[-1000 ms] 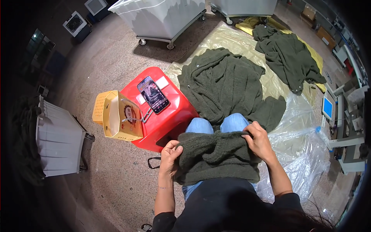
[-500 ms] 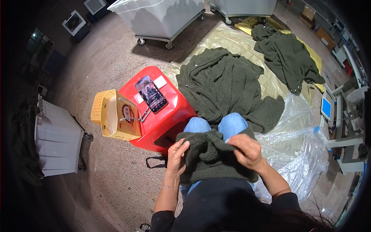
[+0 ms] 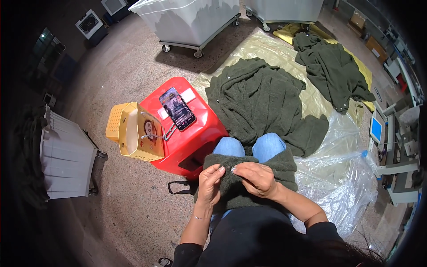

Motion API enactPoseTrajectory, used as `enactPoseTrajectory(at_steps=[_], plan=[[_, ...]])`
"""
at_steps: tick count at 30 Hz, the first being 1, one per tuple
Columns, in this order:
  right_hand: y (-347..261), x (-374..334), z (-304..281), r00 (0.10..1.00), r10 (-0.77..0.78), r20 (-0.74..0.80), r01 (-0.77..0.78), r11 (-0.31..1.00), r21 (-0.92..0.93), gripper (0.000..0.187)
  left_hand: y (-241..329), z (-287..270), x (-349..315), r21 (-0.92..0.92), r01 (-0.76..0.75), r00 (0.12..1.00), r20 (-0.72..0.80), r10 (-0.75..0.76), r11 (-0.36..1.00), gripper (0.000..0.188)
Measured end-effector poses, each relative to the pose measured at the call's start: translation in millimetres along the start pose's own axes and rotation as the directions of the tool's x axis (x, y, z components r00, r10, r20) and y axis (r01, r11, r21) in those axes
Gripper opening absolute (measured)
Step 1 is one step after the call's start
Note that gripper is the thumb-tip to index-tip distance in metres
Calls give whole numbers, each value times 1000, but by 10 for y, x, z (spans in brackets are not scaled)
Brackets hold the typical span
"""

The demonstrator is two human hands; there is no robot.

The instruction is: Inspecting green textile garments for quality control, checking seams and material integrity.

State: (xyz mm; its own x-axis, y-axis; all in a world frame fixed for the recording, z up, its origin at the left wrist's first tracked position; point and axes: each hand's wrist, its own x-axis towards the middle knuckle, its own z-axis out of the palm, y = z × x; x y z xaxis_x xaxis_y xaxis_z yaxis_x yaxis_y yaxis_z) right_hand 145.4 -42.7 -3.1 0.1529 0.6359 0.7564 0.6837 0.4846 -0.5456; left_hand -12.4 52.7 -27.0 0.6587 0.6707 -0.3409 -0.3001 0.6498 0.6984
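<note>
A dark green fleece garment (image 3: 278, 169) lies across my lap, over my blue-jeaned knees. My left hand (image 3: 210, 183) pinches a fold of it between thumb and forefinger. Close by on the right, my right hand (image 3: 255, 179) is closed, fingertips together on a small shiny piece (image 3: 233, 169) too tiny to name. The two sets of fingertips are nearly touching above the cloth. Beyond my knees, a larger heap of the same green fleece (image 3: 258, 98) is spread on plastic sheeting.
To the left stands a red plastic stool (image 3: 202, 118) bearing a phone (image 3: 177, 109); a yellow carton (image 3: 129, 138) sits beside it. Grey wheeled bins (image 3: 191, 22) are ahead, a white one (image 3: 66, 160) far left. More green garments (image 3: 333, 73) lie on the sheeting (image 3: 340, 178) at right.
My right hand has moved left and slightly down, bringing its fingertips beside my left hand's. The left hand has shifted slightly right, and the fleece between them is bunched differently.
</note>
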Motion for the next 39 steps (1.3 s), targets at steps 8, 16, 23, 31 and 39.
enactPoseTrajectory(at_steps=[8,16,23,31,39], plan=[[33,30,25,989,115,93,-113,993,-24,28,-16,163,-19,165,-140,990,-10,143,976,18],[57,268,-134,862,345,371,-410,906,110,24,64,130,-73,586,-357,932,167,322,728,14],[31,51,-58,858,362,363,-342,932,-122,14,-168,218,-122,702,-475,825,146,546,531,13],[88,-144,-50,942,335,-2,-327,918,-227,22,-12,182,-19,858,-383,912,291,291,342,28],[322,-429,-850,745,562,361,-456,823,-340,22,237,-510,-58,672,10,1000,-24,9,740,12]])
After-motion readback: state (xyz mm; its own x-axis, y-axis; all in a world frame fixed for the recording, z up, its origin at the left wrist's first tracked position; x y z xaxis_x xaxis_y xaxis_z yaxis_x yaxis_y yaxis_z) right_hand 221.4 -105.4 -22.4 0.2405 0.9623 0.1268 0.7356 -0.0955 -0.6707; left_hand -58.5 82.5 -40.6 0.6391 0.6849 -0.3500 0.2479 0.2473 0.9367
